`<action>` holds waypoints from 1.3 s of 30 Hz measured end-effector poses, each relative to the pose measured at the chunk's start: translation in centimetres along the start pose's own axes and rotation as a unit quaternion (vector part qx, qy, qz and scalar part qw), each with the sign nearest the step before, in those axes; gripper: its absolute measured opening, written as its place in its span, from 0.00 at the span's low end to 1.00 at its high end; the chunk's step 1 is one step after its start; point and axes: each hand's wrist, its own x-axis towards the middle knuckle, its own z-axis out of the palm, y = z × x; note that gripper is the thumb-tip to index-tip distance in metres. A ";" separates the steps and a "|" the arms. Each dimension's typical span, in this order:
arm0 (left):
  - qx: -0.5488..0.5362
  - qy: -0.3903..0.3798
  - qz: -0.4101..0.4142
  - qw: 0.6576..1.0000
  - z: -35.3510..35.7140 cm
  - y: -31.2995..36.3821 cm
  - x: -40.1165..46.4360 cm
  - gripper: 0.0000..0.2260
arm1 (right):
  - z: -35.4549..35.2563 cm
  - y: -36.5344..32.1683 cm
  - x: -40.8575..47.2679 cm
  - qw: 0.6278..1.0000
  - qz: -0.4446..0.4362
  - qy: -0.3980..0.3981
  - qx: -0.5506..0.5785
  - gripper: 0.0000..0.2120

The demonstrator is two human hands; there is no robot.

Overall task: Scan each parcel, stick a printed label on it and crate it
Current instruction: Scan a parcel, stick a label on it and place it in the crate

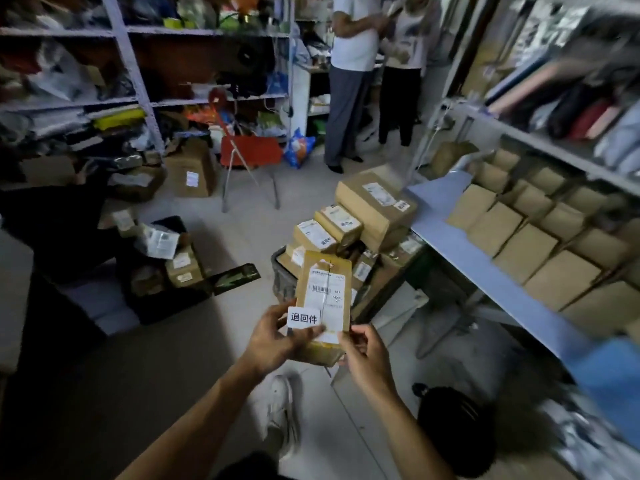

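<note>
I hold a small brown cardboard parcel (pixel 323 299) upright in front of me, its shipping label facing me. My left hand (pixel 273 337) grips the parcel's lower left side from beneath, thumb on top. A small white printed label (pixel 304 318) with black characters lies over the parcel's lower left corner. My right hand (pixel 363 355) pinches at the parcel's lower right edge, next to the white label's end. Just beyond the parcel stands a dark crate (pixel 284 278) piled with several labelled brown parcels (pixel 346 223).
A second dark crate (pixel 162 299) with parcels sits on the floor to the left. A blue shelf board (pixel 485 268) with rows of brown boxes runs along the right. A red folding chair (pixel 249 154) and two standing people (pixel 374 64) are farther back. Shelves line both sides.
</note>
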 end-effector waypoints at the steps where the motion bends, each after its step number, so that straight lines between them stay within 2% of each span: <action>1: 0.002 -0.024 -0.008 1.000 0.4 -0.2 1.8 0.18 | -0.1 0.4 1.2 1.000 0.010 0.016 0.004 0.07; 6: 0.021 -0.131 -0.056 0.990 1.6 -0.6 11.7 0.21 | 0.5 1.4 8.0 0.995 0.052 0.082 0.007 0.07; 10: 0.020 -0.151 -0.116 0.982 3.1 -3.3 20.6 0.38 | 1.0 2.2 14.4 0.989 0.083 0.119 -0.017 0.06; 12: 0.040 -0.139 -0.154 0.977 3.4 -4.4 24.8 0.40 | 1.5 1.8 17.4 0.988 0.093 0.124 -0.028 0.04; 14: 0.065 -0.124 -0.195 0.971 3.9 -3.8 27.9 0.34 | 2.0 1.6 20.1 0.985 0.098 0.134 -0.039 0.07; 16: 0.067 -0.094 -0.238 0.965 4.5 -4.0 30.3 0.22 | 2.3 1.8 22.4 0.983 0.121 0.132 -0.045 0.06; 18: 0.090 -0.056 -0.247 0.963 5.0 -4.7 32.3 0.17 | 2.7 2.2 24.6 0.979 0.154 0.124 -0.050 0.07; 24: 0.076 0.033 -0.302 0.950 5.3 -6.5 35.3 0.19 | 4.0 1.7 28.7 0.977 0.194 0.088 0.010 0.11; 29: 0.026 0.040 -0.371 0.927 5.9 -7.1 36.2 0.34 | 3.4 2.1 30.0 0.971 0.227 0.062 0.040 0.13; 33: 0.092 0.045 -0.361 0.927 6.4 -6.8 35.9 0.16 | 2.3 2.1 30.4 0.968 0.246 0.022 0.033 0.17; 36: 0.093 0.043 -0.354 0.930 5.8 -7.1 35.3 0.17 | 1.8 0.9 29.9 0.969 0.245 0.012 -0.005 0.17; 39: 0.055 0.053 -0.357 0.931 5.0 -6.4 34.4 0.17 | 1.4 -0.8 28.9 0.975 0.200 0.051 -0.078 0.09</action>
